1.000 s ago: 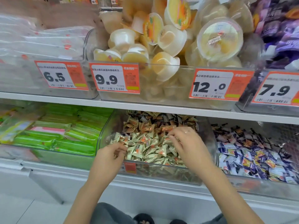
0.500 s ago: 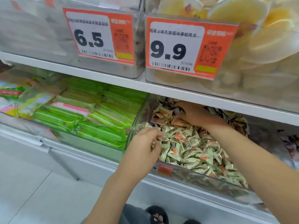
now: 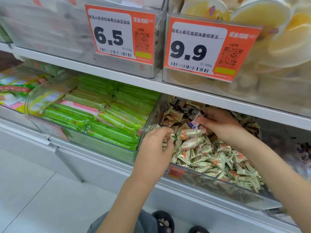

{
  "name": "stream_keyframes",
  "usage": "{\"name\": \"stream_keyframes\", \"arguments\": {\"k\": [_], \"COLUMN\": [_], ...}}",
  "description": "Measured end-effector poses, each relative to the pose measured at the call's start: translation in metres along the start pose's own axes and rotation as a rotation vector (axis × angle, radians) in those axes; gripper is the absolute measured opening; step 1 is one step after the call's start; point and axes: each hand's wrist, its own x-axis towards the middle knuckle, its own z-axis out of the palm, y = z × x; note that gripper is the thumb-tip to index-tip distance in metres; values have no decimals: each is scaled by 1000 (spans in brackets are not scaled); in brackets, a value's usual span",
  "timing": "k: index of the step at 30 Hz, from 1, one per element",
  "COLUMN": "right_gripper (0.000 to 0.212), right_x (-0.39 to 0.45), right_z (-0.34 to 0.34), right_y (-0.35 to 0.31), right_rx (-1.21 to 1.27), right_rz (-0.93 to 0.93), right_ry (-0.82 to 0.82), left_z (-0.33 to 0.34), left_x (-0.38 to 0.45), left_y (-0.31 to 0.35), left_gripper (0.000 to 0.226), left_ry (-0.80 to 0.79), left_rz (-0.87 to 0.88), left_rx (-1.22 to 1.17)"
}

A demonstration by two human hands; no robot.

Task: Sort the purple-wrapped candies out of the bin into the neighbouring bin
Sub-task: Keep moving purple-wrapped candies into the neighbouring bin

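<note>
At the far left of the lower shelf, a clear bin held green-wrapped bars, with the 6.5 price tag on the upper bin at its 12 o'clock. Just right of it, the 9.9 price tag fronted a bin of jelly cups. Below that tag sat the candy bin, heaped with pale green and brown-wrapped candies. The person's left hand reached over the bin's front wall at about 8 o'clock of the heap, fingers curled into the candies, its grip closed on several pale wrappers at the fingertips. At 2 o'clock from it, the right hand hovered above the back of the heap, its grip pinched on purple-wrapped candies held clear of the pile; how many it held could not be told. The neighbouring bin lay at the frame's right edge, blurred. Sandalled feet showed on the tiled floor at 6 o'clock.
</note>
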Motion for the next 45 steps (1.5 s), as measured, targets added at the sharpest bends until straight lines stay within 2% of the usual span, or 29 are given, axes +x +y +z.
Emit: {"name": "stream_keyframes", "arguments": {"k": [5, 7, 10, 12, 15, 17, 22, 25, 26, 28, 30, 31, 35, 36, 40, 41, 45], "right_gripper": [6, 7, 23, 27, 26, 24, 11, 9, 8, 13, 17, 18, 24, 28, 47, 48, 37], "right_x": [-21, -25, -28, -29, -30, -31, -38, -41, -40, -39, -37, -32, 13, 29, 81, 87, 95], "right_z": [8, 12, 21, 28, 31, 31, 31, 32, 32, 35, 42, 45, 46, 46, 58, 60, 42], "right_y": [-17, -18, -17, -16, -14, -11, -15, -22, -24, -26, -22, -19, -16, -15, 4, 9, 16], "right_rx": [245, 467, 834, 983, 1012, 919, 499, 271, 209, 68, -85, -126, -158, -209, -548, -612, -668], "right_rz": [-46, -21, 6, 37, 51, 15, -188, -272, -281, -282, -272, -269, -224, -215, -260, -275, -355], "right_ry": [70, 38, -70, -103, -118, -108, -5, 78, 73, -43, -185, -192, -29, -62, -468, -511, -430], "left_z": [4, 4, 6, 10, 10, 9, 6, 5, 3, -3, -11, -15, -20, -20, -15, -15, -20], "left_x": [-2, -1, 2, 3, 3, 4, 3, 3, 2, -3, -9, -10, -11, -10, -14, -15, -15], "left_y": [3, 5, 9, 10, 11, 9, 12, 15, 14, 8, 1, 0, 1, 2, 3, 3, -4], "left_gripper": [23, 32, 47, 43, 30, 23, 17, 13, 11, 5, 10, 12, 16, 16, 16, 16, 18], "left_ry": [87, 62, -61, -105, -45, -51, -276, -243, -189, -7, 161, 196, 210, 201, 112, 101, 91], "left_rz": [-14, -60, -144, -157, -181, -199, -318, -375, -373, -319, -280, -276, -283, -278, -160, -139, -192], "left_rx": [-61, -136, -373, -475, -572, -619, -841, -880, -826, -569, -301, -232, -123, -109, 54, 83, 137]}}
